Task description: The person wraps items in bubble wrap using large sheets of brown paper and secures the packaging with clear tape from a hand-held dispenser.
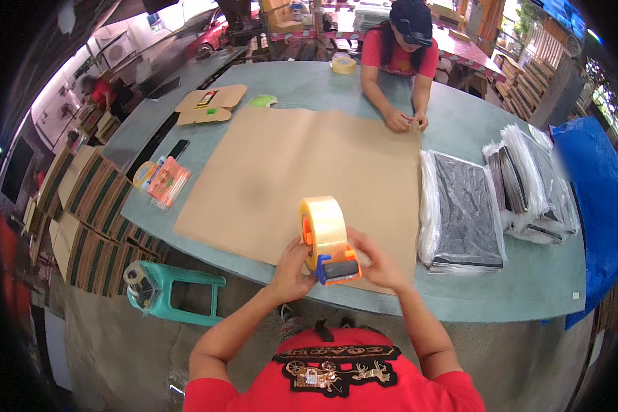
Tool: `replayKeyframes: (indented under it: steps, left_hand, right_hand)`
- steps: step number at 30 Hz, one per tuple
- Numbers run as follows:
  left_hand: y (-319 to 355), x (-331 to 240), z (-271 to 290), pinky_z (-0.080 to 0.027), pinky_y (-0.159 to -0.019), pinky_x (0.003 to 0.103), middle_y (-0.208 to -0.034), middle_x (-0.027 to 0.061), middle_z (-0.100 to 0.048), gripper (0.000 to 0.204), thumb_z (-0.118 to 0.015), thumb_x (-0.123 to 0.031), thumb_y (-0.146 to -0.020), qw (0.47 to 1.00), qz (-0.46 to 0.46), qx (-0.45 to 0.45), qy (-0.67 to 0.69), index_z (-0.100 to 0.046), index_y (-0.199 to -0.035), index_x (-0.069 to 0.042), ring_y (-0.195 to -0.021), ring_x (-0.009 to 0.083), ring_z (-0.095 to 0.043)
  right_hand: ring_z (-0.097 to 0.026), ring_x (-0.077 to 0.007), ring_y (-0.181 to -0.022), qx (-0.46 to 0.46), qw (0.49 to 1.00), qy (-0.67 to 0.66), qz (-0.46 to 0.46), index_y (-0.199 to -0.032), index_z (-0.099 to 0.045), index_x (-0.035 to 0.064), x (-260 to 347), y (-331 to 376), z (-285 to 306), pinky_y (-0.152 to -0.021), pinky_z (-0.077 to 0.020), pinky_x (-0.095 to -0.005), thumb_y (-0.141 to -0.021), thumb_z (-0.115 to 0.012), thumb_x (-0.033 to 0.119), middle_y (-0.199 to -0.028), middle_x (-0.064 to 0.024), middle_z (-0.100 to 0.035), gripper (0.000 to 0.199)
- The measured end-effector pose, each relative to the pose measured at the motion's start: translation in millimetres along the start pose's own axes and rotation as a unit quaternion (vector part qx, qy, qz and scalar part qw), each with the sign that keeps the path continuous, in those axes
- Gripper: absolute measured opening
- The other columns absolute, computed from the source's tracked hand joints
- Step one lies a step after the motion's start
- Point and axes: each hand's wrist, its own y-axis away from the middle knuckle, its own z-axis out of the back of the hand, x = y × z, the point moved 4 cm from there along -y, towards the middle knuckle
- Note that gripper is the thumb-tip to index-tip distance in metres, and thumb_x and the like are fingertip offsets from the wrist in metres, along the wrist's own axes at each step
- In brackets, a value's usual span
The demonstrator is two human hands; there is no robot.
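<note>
Between my hands, over the near edge of a large brown paper sheet, is an orange and blue tape dispenser. A wide roll of yellowish tape sits on it, standing upright. My left hand is closed on the dispenser's left side. Against its right side my right hand is curled, its fingertips partly hidden behind the roll. The paper lies flat across the table with faint creases. At its far right corner, a co-worker's hands hold something too small to make out.
Plastic-wrapped dark flat packs lie right of the paper, with more stacked packs beyond. At left are an orange packet, a phone and flattened cardboard. A green stool stands below the table's left edge.
</note>
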Motion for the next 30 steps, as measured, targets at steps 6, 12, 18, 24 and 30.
replayKeyframes:
  steps: [6,12,18,24,30]
  left_hand:
    - [-51,40,9,-0.028,-0.096,0.045,-0.095,0.0158,-0.054,0.044,-0.071,-0.012,-0.059,0.998,-0.053,0.008,-0.03,-0.049,-0.095,-0.001,-0.095,0.0328,-0.05]
    - [-57,96,43,-0.028,-0.096,0.045,-0.1,0.0164,-0.053,0.051,-0.071,-0.021,-0.063,0.994,-0.073,0.051,-0.069,-0.048,-0.104,-0.001,-0.1,0.0312,-0.049]
    - [-49,120,95,-0.029,-0.094,0.044,-0.097,0.0136,-0.055,0.059,-0.056,-0.044,-0.076,0.979,-0.115,0.126,-0.111,-0.044,-0.114,-0.001,-0.097,0.0245,-0.051]
    - [1,195,118,-0.031,-0.089,0.045,-0.103,0.015,-0.052,0.062,-0.059,-0.047,-0.073,0.934,0.088,0.287,-0.196,-0.046,-0.115,-0.004,-0.101,0.0264,-0.049]
    - [-5,299,264,-0.026,-0.096,0.046,-0.118,0.018,-0.044,0.058,-0.067,-0.033,-0.067,0.91,0.186,-0.125,-0.348,-0.046,-0.112,-0.002,-0.112,0.0311,-0.04]
  right_hand:
    - [-0.052,-0.0196,-0.1,-0.049,0.995,0.081,0.015,-0.111,-0.053,0.0066,60,-45,43,-0.081,-0.042,-0.0327,-0.075,-0.061,0.008,-0.107,-0.0083,-0.055,0.037]
    - [-0.056,-0.0214,-0.076,-0.036,0.954,0.296,0.014,-0.083,-0.063,0.0044,49,-107,-12,-0.065,-0.0439,-0.0309,-0.072,-0.061,0.004,-0.079,-0.0113,-0.057,0.011]
    - [-0.054,-0.0187,-0.063,-0.086,0.979,0.176,-0.049,-0.079,-0.064,0.0019,24,-134,-20,-0.06,-0.042,-0.0267,-0.072,-0.058,-0.002,-0.072,-0.0096,-0.058,0.009]
    - [-0.053,-0.0149,-0.066,-0.056,0.981,0.159,-0.098,-0.08,-0.062,0.0012,-65,-167,-61,-0.061,-0.0415,-0.0245,-0.072,-0.059,-0.002,-0.072,-0.0061,-0.058,0.009]
    - [-0.054,-0.0173,-0.074,-0.035,0.976,0.119,-0.179,-0.092,-0.061,0.002,-101,-135,-75,-0.07,-0.0448,-0.0286,-0.069,-0.062,-0.001,-0.088,-0.0076,-0.057,0.023]
